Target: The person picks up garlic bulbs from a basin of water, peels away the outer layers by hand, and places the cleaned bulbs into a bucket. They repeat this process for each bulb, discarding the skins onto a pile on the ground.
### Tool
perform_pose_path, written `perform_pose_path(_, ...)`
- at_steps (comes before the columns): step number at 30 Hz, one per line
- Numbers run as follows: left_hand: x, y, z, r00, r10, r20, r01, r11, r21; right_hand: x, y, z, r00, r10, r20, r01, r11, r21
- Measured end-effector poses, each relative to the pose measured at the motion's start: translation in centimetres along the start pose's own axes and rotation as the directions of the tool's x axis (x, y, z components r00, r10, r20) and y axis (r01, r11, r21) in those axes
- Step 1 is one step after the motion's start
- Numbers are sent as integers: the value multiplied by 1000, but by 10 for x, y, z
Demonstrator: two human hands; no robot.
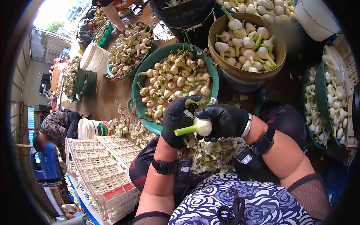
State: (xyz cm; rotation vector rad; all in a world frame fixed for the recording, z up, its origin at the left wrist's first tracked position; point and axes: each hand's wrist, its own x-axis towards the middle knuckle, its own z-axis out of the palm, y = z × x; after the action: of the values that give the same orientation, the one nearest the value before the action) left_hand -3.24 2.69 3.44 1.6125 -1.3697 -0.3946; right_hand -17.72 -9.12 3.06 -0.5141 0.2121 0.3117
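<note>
A clean white garlic bulb [203,127] with a cut green stem is in front of my lap, its stem pointing left. My right hand [227,120], in a black glove, is closed on the bulb's right side. Close by on the left, my black-gloved left hand [175,119] has its fingers curled. A greenish strip [192,101] shows at its fingertips; what else it holds is hidden. Just beyond both hands stands a green basin [135,84] of unpeeled garlic bulbs [165,77] in murky water. Peeled skins [213,153] are heaped below the hands, on my lap.
A tan bucket [279,67] at the upper right holds peeled garlic. More garlic fills green tubs [321,95] at far right and a basket [129,50] beyond the basin. White plastic crates [101,172] stand at left, near a bending person [56,125] and a white bucket [86,129].
</note>
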Motion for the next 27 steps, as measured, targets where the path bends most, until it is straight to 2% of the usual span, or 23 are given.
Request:
perform_pose_path(1, -2, 9, 2, 964, -263, -43, 242, 932, -270, 0, 0, -4, 999, -38, -37, 39, 999, 0)
perform_pose_path(2, -5, 18, 2, 861, -508, -10, 429, 739, -520, -1, -1, -7, 994, -79, -74, 79, 997, 0)
perform_pose_path(3, -15, 5, 0, 833, -553, 31, 429, 608, -668, -3, -7, -10, 989, -122, -81, 124, 992, 18)
perform_pose_path(4, -20, 12, -6, 882, -450, 141, 398, 549, -735, -6, -10, -6, 989, -125, -82, 127, 992, 14)
perform_pose_path(6, -22, 25, -3, 822, -535, 195, 458, 418, -785, -11, -15, 2, 948, -235, -213, 234, 972, -30)
perform_pose_path(7, -25, 25, 8, 841, -529, 117, 377, 418, -827, -10, -15, 1, 963, -242, -121, 240, 970, -35)
perform_pose_path(8, -27, 27, 10, 838, -534, 114, 378, 417, -827, -10, -13, 2, 964, -237, -119, 235, 972, -32)
perform_pose_path(11, -22, 32, 14, 836, -548, 2, 356, 541, -762, -7, -10, 4, 932, -310, -186, 287, 947, -144)
perform_pose_path(13, -21, 24, 8, 851, -523, 35, 375, 560, -739, 0, -7, 1, 779, -567, -268, 407, 782, -471)
perform_pose_path(14, -20, 20, 5, 862, -503, 66, 394, 581, -712, -4, -8, 1, 779, -567, -268, 409, 783, -468)
perform_pose_path(15, -19, 17, 5, 851, -523, 52, 378, 540, -752, -10, -11, 4, 620, -784, -20, 365, 311, -877)
perform_pose_path(16, -17, 15, 2, 838, -543, 53, 374, 501, -781, -13, -14, 5, 501, -799, 332, 170, -286, -943)
perform_pose_path(17, -19, 6, 0, 858, -514, -7, 307, 523, -795, -17, -6, 6, 606, -729, 319, 168, -274, -947)
perform_pose_path(18, -21, -2, 0, 872, -485, -68, 239, 542, -805, -14, 7, 2, 721, -637, 273, 91, -303, -949)
perform_pose_path(19, -20, 1, 0, 872, -485, -70, 239, 545, -804, -12, 10, -1, 936, -345, 68, -35, -284, -958)
perform_pose_path(20, -19, 6, 0, 851, -522, -58, 240, 485, -841, -11, 12, -2, 986, -5, -165, -158, -307, -938)
perform_pose_path(21, -18, 11, 0, 830, -556, -41, 239, 421, -875, -13, 13, -3, 987, -7, -163, -157, -304, -940)
perform_pose_path(23, -18, 18, 1, 826, -563, -34, 254, 425, -869, -21, 10, -1, 960, -9, -279, -276, -171, -946)
perform_pose_path(24, -18, 19, 2, 820, -572, -24, 272, 425, -863, -24, 15, -16, 957, -180, -229, -266, -225, -937)
perform_pose_path(26, -20, 19, 6, 818, -575, 11, 295, 404, -866, -30, -14, -3, 876, -322, -358, -418, -137, -898)
perform_pose_path(27, -19, 18, 8, 820, -571, 36, 308, 388, -869, -32, -20, -1, 830, -489, -269, -275, 61, -960)
